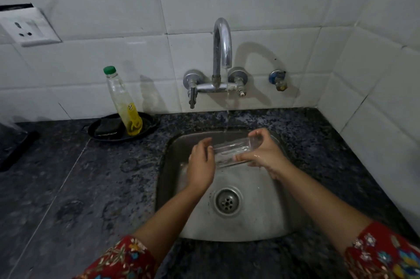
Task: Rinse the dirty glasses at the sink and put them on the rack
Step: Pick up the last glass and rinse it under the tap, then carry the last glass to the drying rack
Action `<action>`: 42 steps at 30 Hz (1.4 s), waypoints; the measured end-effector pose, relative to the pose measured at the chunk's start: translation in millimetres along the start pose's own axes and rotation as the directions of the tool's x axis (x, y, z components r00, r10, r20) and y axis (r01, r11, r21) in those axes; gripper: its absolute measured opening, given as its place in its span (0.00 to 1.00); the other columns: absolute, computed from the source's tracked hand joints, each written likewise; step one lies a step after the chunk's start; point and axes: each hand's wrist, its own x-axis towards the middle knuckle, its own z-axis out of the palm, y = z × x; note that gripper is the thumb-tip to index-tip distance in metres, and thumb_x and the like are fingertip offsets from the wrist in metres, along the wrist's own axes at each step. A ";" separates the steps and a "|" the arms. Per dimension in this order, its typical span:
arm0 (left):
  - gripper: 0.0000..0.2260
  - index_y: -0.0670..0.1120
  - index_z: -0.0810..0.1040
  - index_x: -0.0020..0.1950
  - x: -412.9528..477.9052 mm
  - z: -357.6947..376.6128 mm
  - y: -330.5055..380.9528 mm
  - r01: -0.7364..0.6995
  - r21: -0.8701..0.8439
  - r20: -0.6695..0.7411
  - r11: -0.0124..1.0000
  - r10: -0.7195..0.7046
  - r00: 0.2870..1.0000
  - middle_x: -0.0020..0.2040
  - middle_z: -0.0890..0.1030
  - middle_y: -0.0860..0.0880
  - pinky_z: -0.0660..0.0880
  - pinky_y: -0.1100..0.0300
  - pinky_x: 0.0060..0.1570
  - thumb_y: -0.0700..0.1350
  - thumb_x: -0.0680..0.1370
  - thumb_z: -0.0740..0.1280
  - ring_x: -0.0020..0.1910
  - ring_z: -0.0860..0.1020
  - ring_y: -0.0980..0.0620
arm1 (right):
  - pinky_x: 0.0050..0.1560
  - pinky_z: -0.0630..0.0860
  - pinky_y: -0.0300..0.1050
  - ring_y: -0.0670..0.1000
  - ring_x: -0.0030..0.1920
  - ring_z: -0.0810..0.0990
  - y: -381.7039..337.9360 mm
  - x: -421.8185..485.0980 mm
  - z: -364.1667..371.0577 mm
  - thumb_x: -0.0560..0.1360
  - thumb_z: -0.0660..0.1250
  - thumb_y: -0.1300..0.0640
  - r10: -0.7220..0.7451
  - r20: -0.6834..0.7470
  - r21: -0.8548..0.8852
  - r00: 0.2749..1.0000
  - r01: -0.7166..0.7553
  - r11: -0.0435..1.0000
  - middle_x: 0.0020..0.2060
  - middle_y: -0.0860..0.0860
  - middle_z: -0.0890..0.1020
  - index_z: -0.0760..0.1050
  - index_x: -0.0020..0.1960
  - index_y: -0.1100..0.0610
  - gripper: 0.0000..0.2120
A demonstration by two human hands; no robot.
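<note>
Glass lies sideways over our sink, clear and blurred, so we cannot tell which end is its mouth. Our right hand curls round 1 end; our left hand rests loose fingers against the other. Water from the tap falls just behind our right hand.

Speckled dark bench below white wall tiles. On the bench left of centre, a black oval dish holding a dark scrubbing pad and a clear bottle with green cap, leaning left, yellow liquid low inside. White wall socket upper left. Blue-handled valve on the tiles at right. Dark blurred object at left edge
</note>
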 end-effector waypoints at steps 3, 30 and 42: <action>0.13 0.47 0.74 0.64 -6.6 7.7 4.9 0.012 -0.038 0.011 0.999 -0.012 1.000 0.62 0.74 0.47 0.70 0.52 0.64 0.43 0.82 0.56 0.62 0.74 0.49 | 0.54 0.74 0.47 0.51 0.57 0.72 -7.1 -2.9 -0.4 0.55 0.83 0.57 -0.171 -0.100 -0.109 0.980 0.161 0.981 0.56 0.49 0.71 0.64 0.59 0.53 0.40; 0.11 0.48 0.78 0.60 -4.6 -102.1 -12.8 0.422 -0.510 0.227 0.749 -0.356 0.907 0.57 0.81 0.50 0.72 0.59 0.51 0.43 0.78 0.66 0.53 0.79 0.53 | 0.42 0.78 0.44 0.50 0.45 0.81 -12.6 -5.8 79.0 0.64 0.78 0.58 0.026 -0.192 0.346 0.981 0.043 0.937 0.51 0.55 0.80 0.69 0.57 0.55 0.26; 0.07 0.51 0.77 0.54 7.4 -389.9 -127.4 0.283 -0.674 -0.080 0.682 -0.449 0.890 0.52 0.82 0.53 0.73 0.57 0.52 0.42 0.79 0.62 0.51 0.79 0.55 | 0.46 0.79 0.50 0.56 0.46 0.80 -113.0 -4.8 383.3 0.72 0.70 0.47 0.249 0.424 0.623 0.871 -0.480 0.618 0.47 0.55 0.78 0.75 0.45 0.60 0.16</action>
